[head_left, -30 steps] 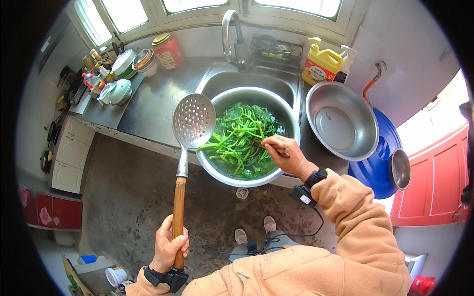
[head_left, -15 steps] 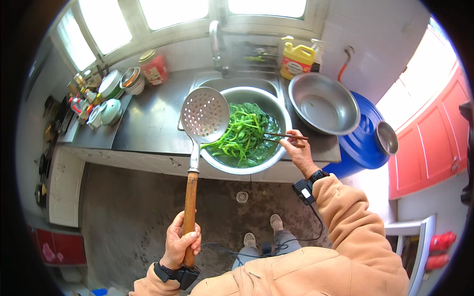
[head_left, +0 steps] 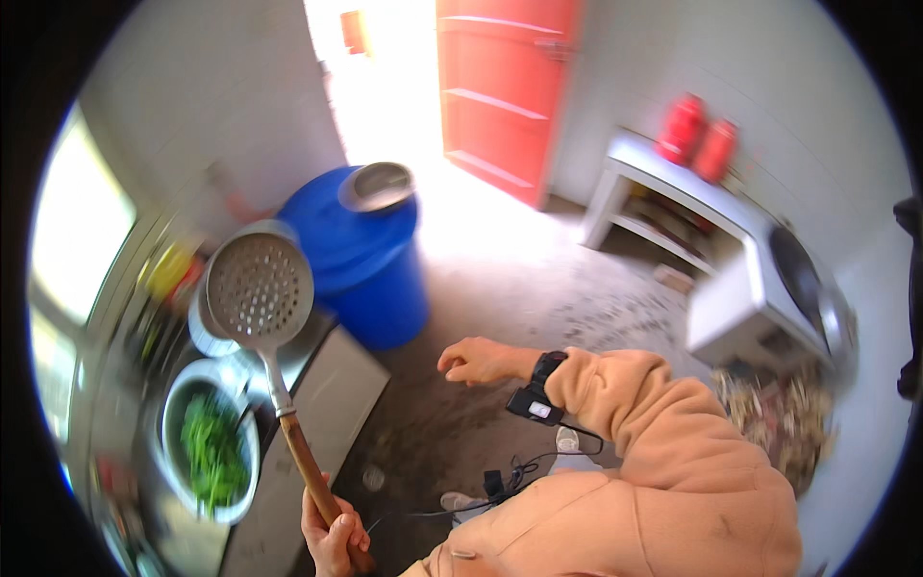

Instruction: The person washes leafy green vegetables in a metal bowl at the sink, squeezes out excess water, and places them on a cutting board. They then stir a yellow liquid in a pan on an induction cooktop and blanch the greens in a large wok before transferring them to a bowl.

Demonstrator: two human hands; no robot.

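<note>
My left hand [head_left: 334, 535] is closed round the wooden handle of a large metal skimmer [head_left: 260, 290]. Its perforated head is raised, overlapping a metal basin [head_left: 200, 325] behind it in this view. My right hand [head_left: 481, 362] is over the floor to the right of the counter, fingers loosely bent and apart, with nothing visible in it. On the left, leafy green vegetables [head_left: 213, 452] lie in a light metal basin [head_left: 252, 473]. A dark, blurred thin shape, perhaps the chopsticks [head_left: 244, 413], rests at that basin's right side.
A blue lidded barrel [head_left: 380, 288] stands beyond the counter [head_left: 306, 413], with a small metal bowl [head_left: 377, 187] on its lid. Farther on are an open red door [head_left: 505, 96], a white table [head_left: 663, 178] with two red flasks, and a stove with a wok [head_left: 798, 274]. Firewood [head_left: 779, 413] lies below.
My view has swung right, away from the sink. My right hand has let go of the chopsticks and come away from the vegetable basin. The left hand keeps hold of the skimmer.
</note>
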